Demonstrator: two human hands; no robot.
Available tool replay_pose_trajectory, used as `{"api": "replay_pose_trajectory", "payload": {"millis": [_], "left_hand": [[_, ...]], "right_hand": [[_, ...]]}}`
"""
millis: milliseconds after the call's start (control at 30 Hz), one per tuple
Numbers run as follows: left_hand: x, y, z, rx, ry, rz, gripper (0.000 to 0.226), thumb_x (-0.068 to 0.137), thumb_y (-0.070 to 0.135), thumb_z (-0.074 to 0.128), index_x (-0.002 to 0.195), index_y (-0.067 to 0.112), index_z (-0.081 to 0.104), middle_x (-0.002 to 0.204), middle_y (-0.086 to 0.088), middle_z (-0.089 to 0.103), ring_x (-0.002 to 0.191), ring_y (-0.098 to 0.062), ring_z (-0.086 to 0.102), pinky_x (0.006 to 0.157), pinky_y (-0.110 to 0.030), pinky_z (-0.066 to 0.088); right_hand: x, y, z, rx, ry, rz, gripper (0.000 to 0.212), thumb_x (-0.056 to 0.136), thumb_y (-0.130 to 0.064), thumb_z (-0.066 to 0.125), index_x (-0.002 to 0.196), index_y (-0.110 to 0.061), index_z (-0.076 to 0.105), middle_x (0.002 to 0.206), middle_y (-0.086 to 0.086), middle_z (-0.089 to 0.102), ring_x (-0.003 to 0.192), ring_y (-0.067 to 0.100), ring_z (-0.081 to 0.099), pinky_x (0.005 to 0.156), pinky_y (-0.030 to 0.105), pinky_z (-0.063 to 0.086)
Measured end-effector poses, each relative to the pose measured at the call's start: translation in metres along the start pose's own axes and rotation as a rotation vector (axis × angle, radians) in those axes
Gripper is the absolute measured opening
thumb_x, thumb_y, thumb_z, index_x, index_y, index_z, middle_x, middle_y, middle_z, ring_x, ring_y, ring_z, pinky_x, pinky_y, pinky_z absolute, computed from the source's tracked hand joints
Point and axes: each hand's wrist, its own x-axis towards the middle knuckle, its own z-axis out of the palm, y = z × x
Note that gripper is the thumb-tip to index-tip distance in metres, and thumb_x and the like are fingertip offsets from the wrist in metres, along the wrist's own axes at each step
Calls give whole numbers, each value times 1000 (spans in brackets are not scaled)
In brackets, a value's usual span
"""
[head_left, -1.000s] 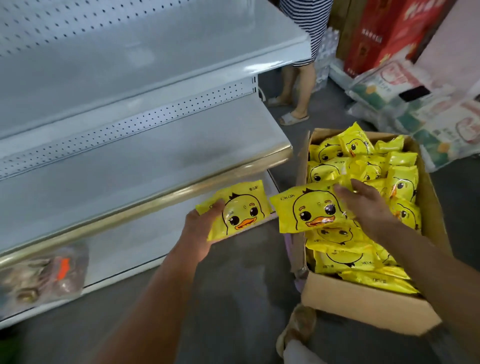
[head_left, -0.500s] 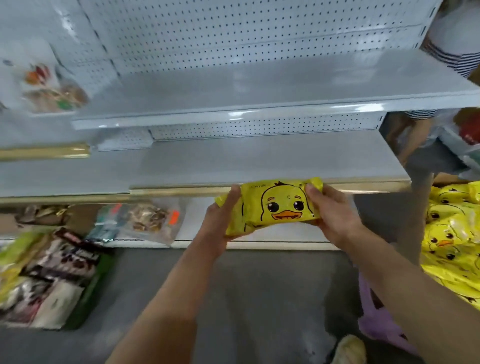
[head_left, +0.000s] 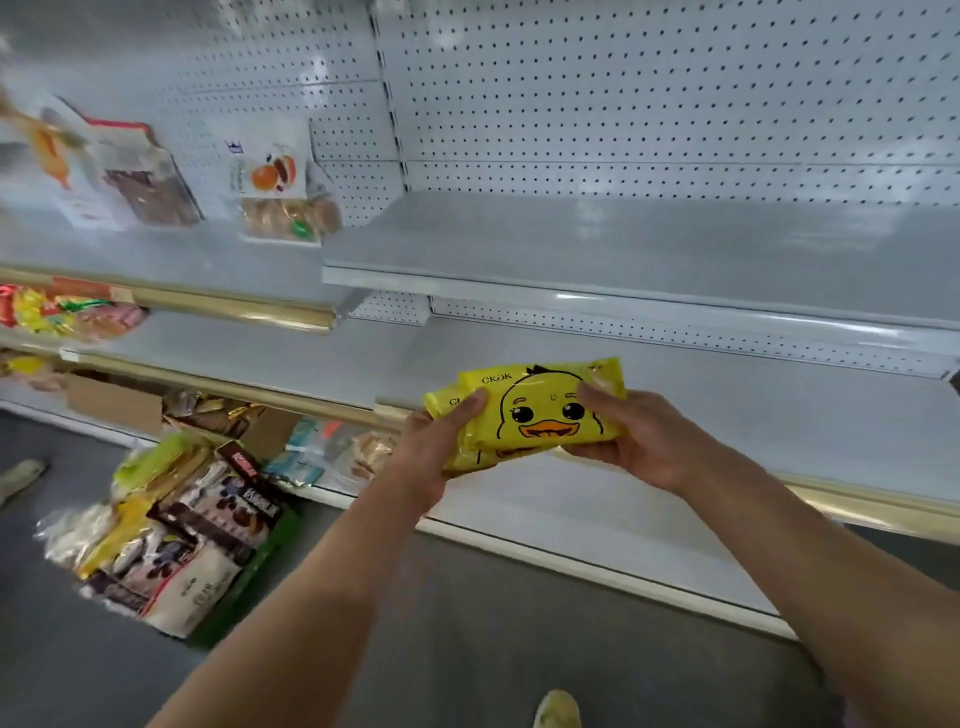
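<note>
Two packs (head_left: 540, 415): yellow, with a duck face on the front one. They are stacked flat together and held level between both hands. The rear one peeks out by the left thumb.
Left hand (head_left: 428, 452): curled round the packs' left end, thumb on the front, fingers behind.
Right hand (head_left: 636, 439): grips the right end, thumb over the duck's upper corner, fingers underneath.
Shelf (head_left: 779, 410): grey with a gold front edge, just beyond both hands. The packs sit over that edge; whether they touch it cannot be told.
Pegboard (head_left: 649, 93): white, well above the hands.
Bags (head_left: 197, 530): heaped on the floor, well left of and below the left hand.
Shoe (head_left: 557, 709): on the floor below the hands, between the forearms.
</note>
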Motion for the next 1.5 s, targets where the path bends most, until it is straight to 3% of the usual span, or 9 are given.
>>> {"api": "replay_pose_trajectory", "payload": {"millis": [67, 267, 400, 567, 700, 900, 1100, 1300, 1500], "left_hand": [[23, 20, -6, 17, 9, 23, 37, 80, 26, 78, 110, 7, 66, 100, -17, 73, 74, -29, 71, 52, -34, 58], [95, 88, -13, -4, -53, 105, 59, 64, 31, 82, 115, 5, 68, 107, -18, 73, 100, -36, 70, 92, -56, 53], [146, 135, -14, 18, -58, 176, 37, 76, 26, 79, 108, 9, 72, 107, -16, 74, 97, -33, 71, 89, -55, 55], [205, 185, -24, 21, -59, 221, 66, 61, 38, 82, 119, 10, 68, 112, -15, 72, 102, -35, 70, 89, -58, 54], [255, 220, -48, 38, -107, 204, 51, 70, 33, 75, 115, 11, 67, 107, -14, 74, 91, -32, 72, 77, -51, 59], [348, 267, -113, 36, -24, 174, 37, 83, 17, 75, 117, 10, 64, 104, -17, 73, 83, -33, 73, 62, -45, 61], [435, 300, -159, 10, -91, 155, 61, 66, 21, 79, 125, 14, 63, 114, -16, 71, 97, -36, 71, 68, -47, 61], [499, 308, -172, -13, -75, 155, 58, 72, 25, 79, 125, 15, 59, 110, -12, 72, 90, -28, 70, 65, -38, 60], [539, 304, -171, -57, -113, 179, 44, 76, 29, 74, 117, 17, 64, 108, -11, 72, 93, -26, 68, 72, -37, 57]], "right_hand": [[28, -17, 10, -103, -15, 13, 53, 63, -19, 77, 110, 2, 65, 98, 17, 73, 81, 27, 72, 62, 33, 59], [114, -75, 32, -192, -73, -54, 57, 60, -16, 79, 112, 1, 66, 104, 18, 72, 86, 28, 71, 66, 32, 59], [168, -121, 43, -291, -117, -79, 42, 71, -14, 77, 111, -3, 68, 104, 16, 73, 88, 26, 71, 68, 31, 59], [231, -156, 67, -302, -45, -154, 55, 56, -16, 82, 108, -3, 70, 103, 14, 74, 95, 30, 71, 86, 40, 56], [279, -170, 81, -269, 24, -190, 49, 57, -13, 82, 104, -4, 71, 101, 13, 74, 94, 29, 71, 88, 40, 55], [369, -173, 99, -217, 308, -278, 30, 66, -6, 85, 93, -8, 73, 94, 10, 75, 86, 25, 72, 83, 36, 56], [454, -176, 123, -360, 583, -359, 25, 68, -11, 86, 87, -12, 70, 83, 5, 70, 69, 15, 63, 63, 24, 48], [526, -190, 131, -481, 543, -338, 31, 73, -8, 81, 102, -5, 68, 99, 13, 72, 90, 28, 67, 85, 40, 54], [582, -198, 146, -554, 544, -368, 25, 72, -15, 83, 90, -11, 67, 84, 3, 69, 79, 21, 65, 70, 30, 53]]}}
